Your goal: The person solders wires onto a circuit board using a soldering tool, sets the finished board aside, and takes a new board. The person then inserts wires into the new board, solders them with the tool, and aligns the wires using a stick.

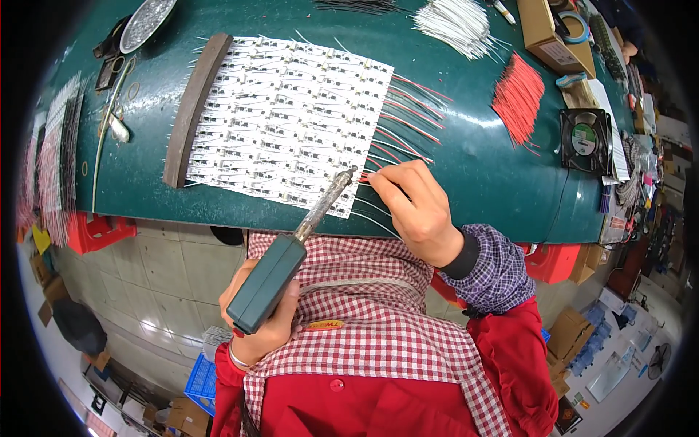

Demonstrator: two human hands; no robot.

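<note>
My left hand (269, 324) is wrapped round the dark green handle of a soldering iron (324, 207). Its tip reaches the right edge of a white circuit board panel (291, 116) covered in rows of small components. Close to that tip, my right hand (419, 207) pinches a thin red wire (366, 176) at the panel's edge. Red and white wires (415, 109) stick out to the right along the rest of this edge. Whether the tip touches the wire end is too small to tell.
A dark bar (198, 109) lies across the panel's left side. Farther off are bundles of white wires (455, 25) and red wires (518, 98), a cardboard box (542, 36) and a black fan (585, 142). A metal dish (145, 25) stands at the back left of the green table (502, 197).
</note>
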